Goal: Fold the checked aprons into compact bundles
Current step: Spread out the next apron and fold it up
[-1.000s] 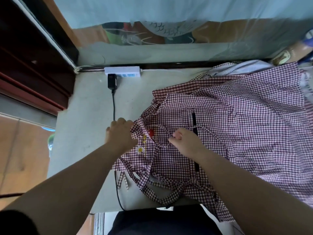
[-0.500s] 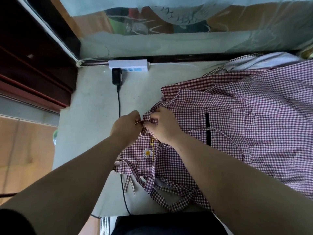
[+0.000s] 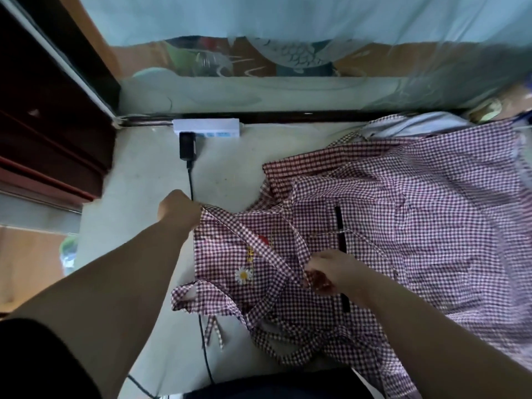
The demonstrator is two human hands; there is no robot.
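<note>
L hand [image 3: 179,212] fingers pinching apron [image 3: 374,226] corner, R hand [image 3: 331,272] fingers pinching strap [image 3: 259,249], apron spread on worktop [image 3: 138,180]

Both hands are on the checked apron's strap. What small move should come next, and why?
Probably lay the strap flat onto the bib. The left hand grips one end at a corner of the apron, the right hand pinches it further along, so it stretches taut across the cloth; loose ties trail at the near edge, so tidying straps precedes folding.
</note>
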